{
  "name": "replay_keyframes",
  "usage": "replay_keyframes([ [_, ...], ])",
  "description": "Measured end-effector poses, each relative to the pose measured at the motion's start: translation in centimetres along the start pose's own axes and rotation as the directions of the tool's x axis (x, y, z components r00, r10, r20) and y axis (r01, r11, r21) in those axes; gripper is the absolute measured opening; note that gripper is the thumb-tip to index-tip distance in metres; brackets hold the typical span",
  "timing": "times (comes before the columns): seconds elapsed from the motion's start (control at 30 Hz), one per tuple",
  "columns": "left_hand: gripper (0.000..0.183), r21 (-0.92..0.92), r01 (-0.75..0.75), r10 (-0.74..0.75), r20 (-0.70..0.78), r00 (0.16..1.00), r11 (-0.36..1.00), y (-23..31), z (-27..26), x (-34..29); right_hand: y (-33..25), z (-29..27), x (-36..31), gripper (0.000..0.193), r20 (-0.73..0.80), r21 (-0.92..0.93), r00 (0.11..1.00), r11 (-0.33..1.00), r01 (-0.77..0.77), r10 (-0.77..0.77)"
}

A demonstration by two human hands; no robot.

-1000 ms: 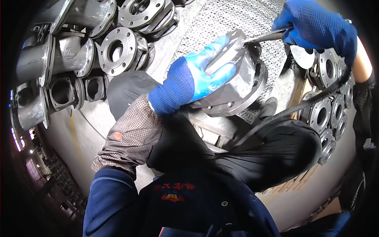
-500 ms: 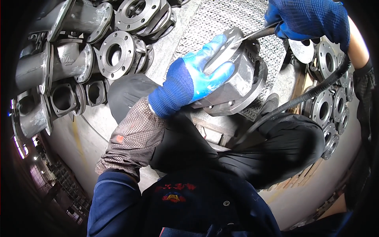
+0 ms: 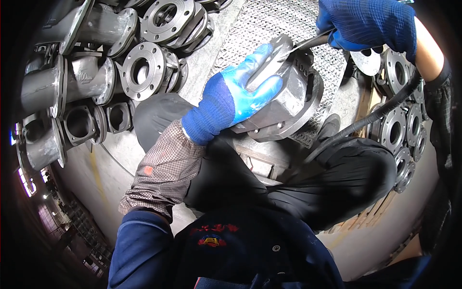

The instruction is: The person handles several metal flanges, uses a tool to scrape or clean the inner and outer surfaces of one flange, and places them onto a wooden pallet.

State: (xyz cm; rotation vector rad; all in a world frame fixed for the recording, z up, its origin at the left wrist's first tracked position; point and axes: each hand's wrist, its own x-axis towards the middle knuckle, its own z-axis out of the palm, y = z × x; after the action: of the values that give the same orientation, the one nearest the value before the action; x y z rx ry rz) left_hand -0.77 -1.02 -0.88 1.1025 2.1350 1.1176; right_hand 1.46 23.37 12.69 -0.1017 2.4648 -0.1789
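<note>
A dark grey flanged metal casting (image 3: 281, 103) with a faceted body rests tilted in front of me, near my knees. My left hand (image 3: 243, 89), in a blue coated glove, grips its upper part, thumb and fingers around a flange. My right hand (image 3: 363, 24), in a blue knit glove, is wrapped around a dark hand tool (image 3: 320, 39) with a thin metal tip. That tip meets the casting's upper flange edge, close to my left fingertips; exact contact is hard to make out. A black corrugated hose (image 3: 385, 110) runs from near my right wrist down past my right knee.
Grey flanged pipe castings (image 3: 89, 74) are stacked at the left, with round flanges (image 3: 143, 71) beside them. More ring flanges (image 3: 394, 127) stand on wooden slats at the right. Behind the casting lies a textured metal plate (image 3: 269, 19). My bent knees flank the casting.
My right hand and the tool have shifted slightly left, the tip staying near the flange edge. My left hand keeps its hold, and the casting has barely moved.
</note>
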Motion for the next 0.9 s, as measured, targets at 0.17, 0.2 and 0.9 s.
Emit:
replay_keyframes([
  [0.17, 0.063, -0.057, 0.006, -0.008, -0.028, 1.000, 0.998, -0.3, 0.5, -0.2, 1.2, 0.1, -0.7, 0.028, -0.046, 0.007, 0.999, 1.000, 0.008, -0.008],
  [0.2, 0.063, -0.055, 0.002, -0.004, -0.029, 1.000, 0.998, -0.3, 0.4, -0.1, 1.6, 0.1, -1.3, 0.029, -0.058, 0.009, 0.998, 1.000, 0.014, -0.014],
  [0.9, 0.047, -0.135, 0.063, -0.062, 0.017, 0.998, 0.989, 0.4, 0.5, -0.1, 3.0, 3.8, -2.2, 0.009, -0.042, -0.081, 0.999, 0.997, 0.006, -0.009],
])
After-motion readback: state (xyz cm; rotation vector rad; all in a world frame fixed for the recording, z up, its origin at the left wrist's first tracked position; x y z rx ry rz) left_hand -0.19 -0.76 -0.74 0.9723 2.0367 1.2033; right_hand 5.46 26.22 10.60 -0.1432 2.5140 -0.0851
